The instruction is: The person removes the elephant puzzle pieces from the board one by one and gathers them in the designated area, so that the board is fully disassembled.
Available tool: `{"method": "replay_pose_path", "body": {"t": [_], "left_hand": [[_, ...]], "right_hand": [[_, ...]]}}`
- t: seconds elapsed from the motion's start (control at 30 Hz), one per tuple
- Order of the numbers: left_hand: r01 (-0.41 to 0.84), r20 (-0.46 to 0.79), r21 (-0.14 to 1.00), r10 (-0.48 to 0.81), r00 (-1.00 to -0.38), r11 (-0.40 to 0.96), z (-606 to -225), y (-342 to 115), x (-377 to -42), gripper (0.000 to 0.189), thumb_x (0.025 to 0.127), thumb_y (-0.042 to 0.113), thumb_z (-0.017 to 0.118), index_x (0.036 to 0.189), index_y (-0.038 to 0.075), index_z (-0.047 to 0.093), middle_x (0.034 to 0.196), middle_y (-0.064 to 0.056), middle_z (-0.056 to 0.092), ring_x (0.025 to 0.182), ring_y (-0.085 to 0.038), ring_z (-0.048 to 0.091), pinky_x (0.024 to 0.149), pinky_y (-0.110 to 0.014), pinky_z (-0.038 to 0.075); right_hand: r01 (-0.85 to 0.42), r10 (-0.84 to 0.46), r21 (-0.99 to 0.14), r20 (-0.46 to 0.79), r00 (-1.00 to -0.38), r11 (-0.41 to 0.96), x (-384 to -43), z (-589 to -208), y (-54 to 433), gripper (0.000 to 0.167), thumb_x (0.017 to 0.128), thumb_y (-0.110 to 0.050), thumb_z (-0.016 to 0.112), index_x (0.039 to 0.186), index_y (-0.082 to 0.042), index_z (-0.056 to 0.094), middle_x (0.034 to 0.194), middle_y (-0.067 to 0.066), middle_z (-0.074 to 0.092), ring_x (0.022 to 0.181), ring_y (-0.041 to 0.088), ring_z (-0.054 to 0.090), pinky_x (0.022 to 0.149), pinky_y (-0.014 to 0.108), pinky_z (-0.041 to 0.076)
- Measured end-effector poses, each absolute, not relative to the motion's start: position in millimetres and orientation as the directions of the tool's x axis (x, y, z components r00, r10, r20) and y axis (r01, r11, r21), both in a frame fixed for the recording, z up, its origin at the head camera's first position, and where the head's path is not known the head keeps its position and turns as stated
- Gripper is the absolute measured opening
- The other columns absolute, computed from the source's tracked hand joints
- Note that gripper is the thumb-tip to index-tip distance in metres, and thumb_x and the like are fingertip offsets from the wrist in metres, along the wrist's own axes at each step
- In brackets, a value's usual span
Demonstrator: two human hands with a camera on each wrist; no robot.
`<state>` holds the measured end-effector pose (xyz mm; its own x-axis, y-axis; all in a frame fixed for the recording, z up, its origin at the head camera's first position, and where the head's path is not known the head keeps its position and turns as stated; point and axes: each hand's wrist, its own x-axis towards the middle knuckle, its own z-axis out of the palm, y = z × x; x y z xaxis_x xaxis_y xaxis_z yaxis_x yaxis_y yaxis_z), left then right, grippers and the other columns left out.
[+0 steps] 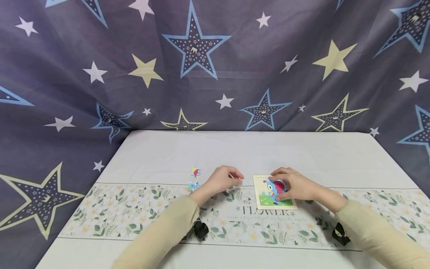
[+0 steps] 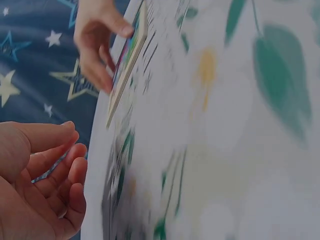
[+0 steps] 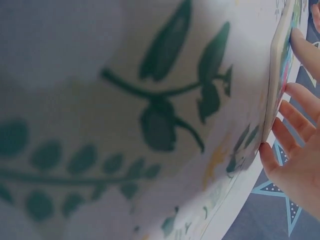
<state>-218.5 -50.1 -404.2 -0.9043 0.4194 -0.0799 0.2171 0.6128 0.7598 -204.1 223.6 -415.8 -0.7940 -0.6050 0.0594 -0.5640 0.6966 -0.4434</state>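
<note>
A square wooden jigsaw puzzle [image 1: 263,201] with a pale frame lies on the table, its picture showing a blue cartoon animal on green. Over its right side is my right hand [image 1: 295,185], which hides part of the picture. The fingertips [image 3: 287,89] and thumb of that hand touch the face and edge of the puzzle, spread apart. To the left of the board my left hand [image 1: 223,178] hovers above the cloth. Its fingers [image 2: 75,172] are loosely bent, with nothing between them and the thumb.
Two loose puzzle pieces lie left of my left hand: one with a red and yellow picture [image 1: 196,172], and a blue one [image 1: 194,185] partly behind the wrist. A white tablecloth [image 1: 245,153] with a floral band covers the table. A starry curtain [image 1: 235,86] hangs behind.
</note>
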Motion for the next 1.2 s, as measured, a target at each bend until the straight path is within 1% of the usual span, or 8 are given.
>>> {"method": "replay_pose_path", "body": {"t": [0.13,0.23,0.3,0.43,0.57,0.83,1.03,1.2], "left_hand": [[0.223,-0.101,0.771,0.460,-0.882,0.597,-407.4,-29.6,-213.5,0.013,0.080,0.018,0.068,0.093,0.014,0.070,0.083,0.007,0.064,0.073,-0.007,0.055,0.066,-0.022,0.045],[0.242,-0.117,0.774,0.507,-0.854,0.585,-410.0,-17.1,-208.6,0.015,0.080,0.018,0.069,0.094,0.015,0.070,0.087,0.008,0.065,0.078,-0.005,0.055,0.073,-0.021,0.043],[0.268,-0.116,0.771,0.542,-0.833,0.578,-411.4,-10.4,-205.4,0.017,0.079,0.018,0.069,0.096,0.015,0.070,0.090,0.007,0.065,0.080,-0.003,0.055,0.075,-0.020,0.043],[0.322,-0.102,0.750,0.582,-0.807,0.578,-414.2,-1.2,-201.4,0.022,0.078,0.018,0.071,0.099,0.014,0.070,0.091,0.006,0.061,0.077,-0.002,0.051,0.071,-0.018,0.041],[0.342,-0.109,0.722,0.588,-0.801,0.601,-415.0,4.5,-199.2,0.026,0.076,0.019,0.072,0.102,0.015,0.069,0.091,0.007,0.058,0.073,-0.003,0.048,0.066,-0.017,0.040],[0.408,-0.123,0.634,0.607,-0.785,0.657,-412.5,11.1,-195.1,0.033,0.073,0.023,0.075,0.104,0.016,0.069,0.092,0.008,0.055,0.079,-0.003,0.049,0.072,-0.016,0.039],[0.422,-0.117,0.606,0.601,-0.791,0.674,-411.9,12.4,-193.7,0.034,0.072,0.023,0.076,0.104,0.015,0.068,0.089,0.008,0.059,0.081,-0.004,0.049,0.074,-0.018,0.039],[0.431,-0.109,0.595,0.600,-0.793,0.679,-412.4,12.7,-193.4,0.029,0.072,0.023,0.077,0.099,0.016,0.070,0.088,0.009,0.062,0.082,-0.003,0.051,0.075,-0.018,0.040]], "right_hand": [[-0.572,-0.613,-0.439,0.059,-0.788,0.693,-204.9,-415.6,224.2,0.062,0.070,-0.041,0.075,0.119,-0.006,0.060,0.122,0.010,0.052,0.113,0.032,0.046,0.092,0.052,0.036],[-0.575,-0.616,-0.443,0.063,-0.785,0.688,-205.4,-415.7,224.4,0.062,0.070,-0.041,0.075,0.118,-0.006,0.060,0.121,0.010,0.053,0.112,0.032,0.046,0.091,0.052,0.036],[-0.577,-0.618,-0.444,0.064,-0.784,0.686,-205.5,-415.9,224.4,0.061,0.070,-0.040,0.076,0.118,-0.006,0.060,0.121,0.010,0.053,0.112,0.032,0.046,0.091,0.052,0.036],[-0.574,-0.617,-0.445,0.060,-0.785,0.687,-205.3,-416.1,224.5,0.062,0.070,-0.040,0.076,0.118,-0.005,0.060,0.122,0.010,0.052,0.113,0.032,0.046,0.091,0.052,0.037],[-0.572,-0.618,-0.446,0.052,-0.785,0.689,-204.9,-416.0,224.7,0.061,0.071,-0.039,0.075,0.119,-0.004,0.059,0.122,0.011,0.051,0.113,0.032,0.046,0.090,0.051,0.038],[-0.581,-0.626,-0.445,0.057,-0.778,0.682,-205.1,-415.8,225.1,0.061,0.071,-0.037,0.075,0.119,-0.004,0.058,0.122,0.011,0.051,0.112,0.032,0.046,0.089,0.051,0.039],[-0.584,-0.629,-0.447,0.059,-0.775,0.677,-204.6,-415.5,224.6,0.059,0.072,-0.036,0.075,0.119,-0.004,0.059,0.122,0.011,0.051,0.112,0.032,0.046,0.089,0.051,0.039],[-0.584,-0.629,-0.447,0.058,-0.775,0.678,-204.4,-415.7,224.3,0.059,0.072,-0.036,0.075,0.119,-0.004,0.059,0.122,0.011,0.052,0.112,0.032,0.046,0.089,0.051,0.039]]}}
